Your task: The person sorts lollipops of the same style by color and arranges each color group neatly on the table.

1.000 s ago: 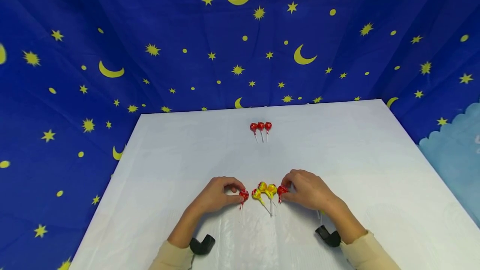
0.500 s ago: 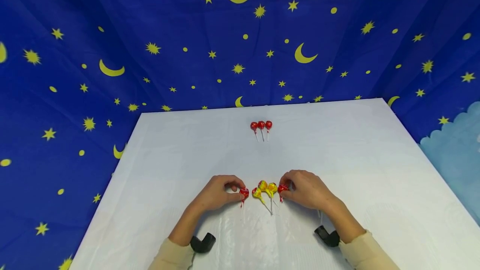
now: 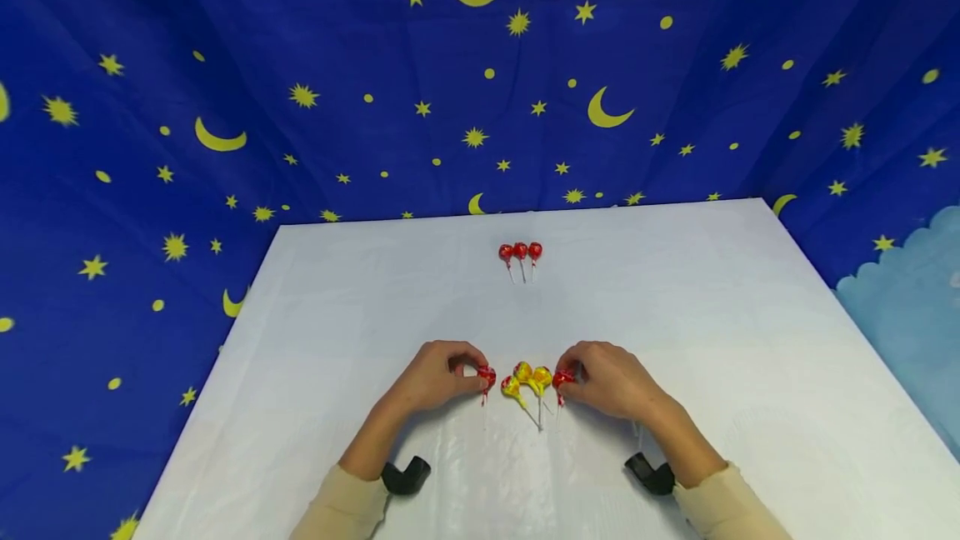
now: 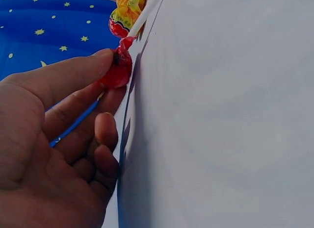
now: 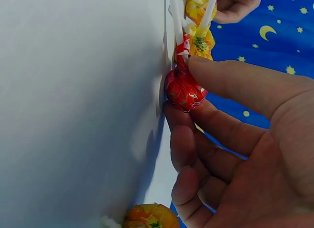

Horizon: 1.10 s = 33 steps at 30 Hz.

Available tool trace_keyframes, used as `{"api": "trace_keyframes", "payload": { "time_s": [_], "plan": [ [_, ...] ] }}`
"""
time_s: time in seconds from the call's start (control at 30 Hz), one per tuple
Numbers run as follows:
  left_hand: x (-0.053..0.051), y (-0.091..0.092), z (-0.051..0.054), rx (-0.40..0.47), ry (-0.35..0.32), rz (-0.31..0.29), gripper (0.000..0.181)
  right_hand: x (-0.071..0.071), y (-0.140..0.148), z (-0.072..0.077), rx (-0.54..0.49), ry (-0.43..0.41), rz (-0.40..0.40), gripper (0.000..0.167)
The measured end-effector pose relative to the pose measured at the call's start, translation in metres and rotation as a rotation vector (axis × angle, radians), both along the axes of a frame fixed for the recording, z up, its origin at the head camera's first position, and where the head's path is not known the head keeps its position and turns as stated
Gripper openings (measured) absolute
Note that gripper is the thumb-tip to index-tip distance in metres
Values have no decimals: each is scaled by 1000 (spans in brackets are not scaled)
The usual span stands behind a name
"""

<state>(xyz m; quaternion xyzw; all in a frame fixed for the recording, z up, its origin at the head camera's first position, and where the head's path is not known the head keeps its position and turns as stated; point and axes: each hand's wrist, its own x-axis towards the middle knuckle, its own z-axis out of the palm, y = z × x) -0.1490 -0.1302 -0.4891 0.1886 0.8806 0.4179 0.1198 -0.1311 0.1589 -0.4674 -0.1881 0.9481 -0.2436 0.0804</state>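
Observation:
My left hand [image 3: 438, 377] pinches the head of a red-wrapped lollipop [image 3: 487, 377] between thumb and fingers, its white stick toward me. In the left wrist view that red lollipop [image 4: 119, 71] shows close to the white surface. My right hand [image 3: 611, 379] pinches another red lollipop [image 3: 561, 378], seen in the right wrist view as a red ball [image 5: 185, 90] under the thumb tip. Between the hands lie three yellow-wrapped lollipops [image 3: 522, 372], heads together and sticks crossing. The right-hand red lollipop is right beside them; the left-hand one is a small gap away.
Three red lollipops [image 3: 521, 251] lie in a row farther back on the white table [image 3: 360, 298]. Another yellow-orange lollipop [image 5: 151, 217] lies near my right wrist, mostly hidden in the head view. A blue cloth [image 3: 337, 65] with stars hangs behind the table.
My left hand has shifted slightly away from me with its red lollipop. The right hand and the yellow lollipops stay almost the same.

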Motion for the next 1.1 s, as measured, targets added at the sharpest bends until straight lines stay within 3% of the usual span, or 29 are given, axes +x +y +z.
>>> {"api": "trace_keyframes", "payload": {
  "time_s": [0.37,1.1],
  "plan": [
    [-16,-1,10,4,20,25,17,0,-3,-1,-18,-33,-13,17],
    [-65,4,11,-4,65,138,15,2,-1,-2,-12,-18,-19,17]
  ]
}}
